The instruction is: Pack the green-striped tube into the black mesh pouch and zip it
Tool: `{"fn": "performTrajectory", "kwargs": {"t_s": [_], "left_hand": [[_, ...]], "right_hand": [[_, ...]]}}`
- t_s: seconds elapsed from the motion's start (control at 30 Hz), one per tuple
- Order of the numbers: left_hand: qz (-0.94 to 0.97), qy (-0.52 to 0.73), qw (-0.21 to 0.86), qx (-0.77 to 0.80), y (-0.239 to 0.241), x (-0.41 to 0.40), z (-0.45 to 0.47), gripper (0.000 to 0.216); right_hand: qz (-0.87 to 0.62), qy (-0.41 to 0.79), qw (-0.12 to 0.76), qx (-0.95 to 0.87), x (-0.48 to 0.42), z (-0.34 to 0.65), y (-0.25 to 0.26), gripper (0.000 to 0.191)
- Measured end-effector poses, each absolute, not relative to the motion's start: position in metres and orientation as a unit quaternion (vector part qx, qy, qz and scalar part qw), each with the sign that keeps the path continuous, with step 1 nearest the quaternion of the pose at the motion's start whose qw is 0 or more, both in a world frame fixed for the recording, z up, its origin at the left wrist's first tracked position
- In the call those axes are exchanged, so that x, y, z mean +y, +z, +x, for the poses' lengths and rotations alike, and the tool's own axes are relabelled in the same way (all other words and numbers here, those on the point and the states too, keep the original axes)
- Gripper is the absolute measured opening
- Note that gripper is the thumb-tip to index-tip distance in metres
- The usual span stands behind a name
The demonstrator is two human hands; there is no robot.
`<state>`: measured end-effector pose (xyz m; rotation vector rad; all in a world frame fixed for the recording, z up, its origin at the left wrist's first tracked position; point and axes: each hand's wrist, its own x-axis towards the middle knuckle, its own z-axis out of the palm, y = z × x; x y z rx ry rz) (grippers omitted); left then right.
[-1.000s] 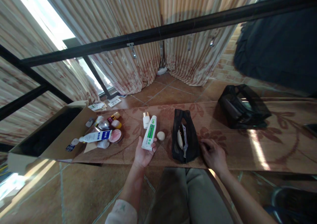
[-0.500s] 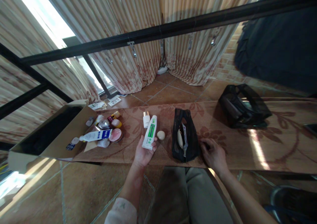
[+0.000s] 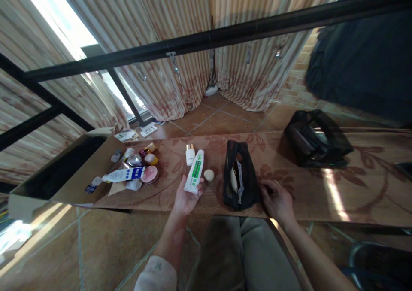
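Lying slantwise across the left hand [image 3: 187, 200], near the middle of the frame, is one white tube [image 3: 194, 173] with a green label block, green print and a small green mark near its narrower upper end; its flat, wide end points down toward the palm. The left fingers [image 3: 200, 189] curl around its lower part, thumb on the opposite side, gripping it lightly. The right hand [image 3: 278, 201], right of centre, rests on the worktop [image 3: 212, 203] with its fingers bent; whether they pinch anything I cannot tell. Just beside it stands one of two black mesh bags [image 3: 241, 196], open, with a pale rounded item [image 3: 233, 180] inside; the second [image 3: 317, 143] sits at the right. Near the tube are one gold-capped white bottle [image 3: 190, 157] and one cream egg-shaped piece [image 3: 209, 175]. At the left lie one blue-and-white tube [image 3: 125, 175], one round pink compact [image 3: 149, 174], several small containers too jumbled to count, and one open cardboard box [image 3: 82, 171].
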<state>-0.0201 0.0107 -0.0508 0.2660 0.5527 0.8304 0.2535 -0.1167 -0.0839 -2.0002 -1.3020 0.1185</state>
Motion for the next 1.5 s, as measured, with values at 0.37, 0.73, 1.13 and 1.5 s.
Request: {"fn": "performTrajectory", "kwargs": {"t_s": [0.37, 0.73, 1.13, 1.5], "left_hand": [[0.135, 0.401, 0.862, 0.279, -0.048, 0.0091, -0.0193, 0.048], [0.138, 0.406, 0.859, 0.278, -0.0473, 0.009, -0.0191, 0.047], [0.133, 0.407, 0.858, 0.282, -0.0464, 0.0084, -0.0182, 0.045], [0.141, 0.406, 0.858, 0.28, -0.0464, 0.0085, -0.0184, 0.045]], "right_hand": [[-0.775, 0.044, 0.376, -0.506, -0.1173, 0.2547, -0.0887, 0.023], [-0.776, 0.041, 0.371, -0.508, -0.1172, 0.2539, -0.0863, 0.024], [-0.776, 0.041, 0.375, -0.505, -0.1175, 0.2545, -0.088, 0.023], [-0.774, 0.045, 0.377, -0.507, -0.1172, 0.2545, -0.0879, 0.024]]}}
